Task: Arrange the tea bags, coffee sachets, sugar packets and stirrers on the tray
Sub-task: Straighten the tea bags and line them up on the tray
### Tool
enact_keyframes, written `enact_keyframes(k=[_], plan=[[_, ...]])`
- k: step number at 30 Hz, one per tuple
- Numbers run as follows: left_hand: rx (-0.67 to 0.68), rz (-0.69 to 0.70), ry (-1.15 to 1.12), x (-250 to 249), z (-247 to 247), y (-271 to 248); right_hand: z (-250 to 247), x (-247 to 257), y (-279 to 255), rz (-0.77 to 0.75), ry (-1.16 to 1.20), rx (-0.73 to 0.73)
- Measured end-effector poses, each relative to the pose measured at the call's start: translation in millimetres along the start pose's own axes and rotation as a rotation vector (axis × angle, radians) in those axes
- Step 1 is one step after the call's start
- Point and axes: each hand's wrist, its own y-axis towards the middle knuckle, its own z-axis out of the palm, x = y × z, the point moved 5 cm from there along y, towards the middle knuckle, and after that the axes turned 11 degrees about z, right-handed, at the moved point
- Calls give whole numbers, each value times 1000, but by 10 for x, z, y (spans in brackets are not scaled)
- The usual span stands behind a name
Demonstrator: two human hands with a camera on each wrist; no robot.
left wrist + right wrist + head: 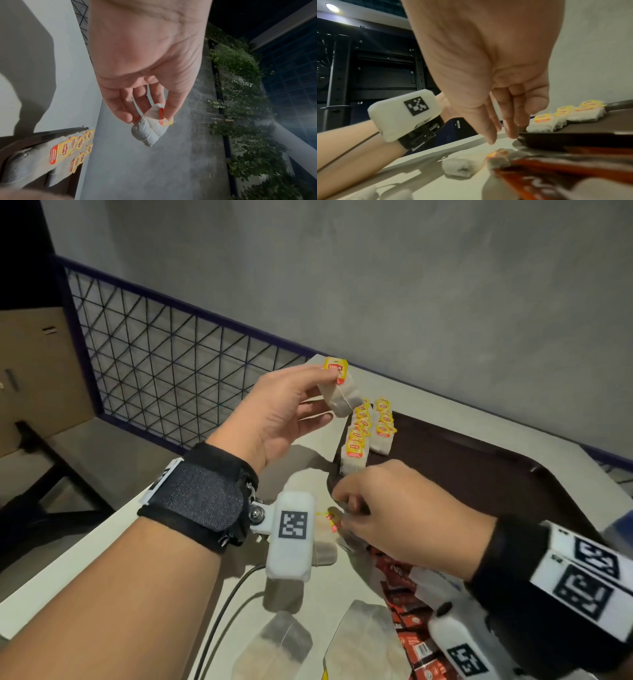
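Behind the white table [130, 542] we see a grey wall [411, 285] and a wire-mesh railing with a dark blue frame [164, 364]. We note a cardboard box [34, 378] at far left, leafy plants [240, 81] beyond the railing, and a dark metal rack [376, 67].

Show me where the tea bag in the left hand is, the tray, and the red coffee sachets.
tea bag in the left hand [342, 400]: head view, on the paper pouch below its yellow tag.
tray [472, 470]: head view, on its bare dark floor.
red coffee sachets [412, 642]: head view, on one sachet in the pile.
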Motion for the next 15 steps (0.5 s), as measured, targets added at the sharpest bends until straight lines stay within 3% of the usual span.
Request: enact_keyframes(k=[3,8,15], plan=[[-30,8,1,0,-24,9,85,62,131,-45,-73,62],[-37,0,6,12,-35,19,194,65,316,26,-77,167],[-30,24,-4,33,-13,35,98,39,304,51,-31,128]])
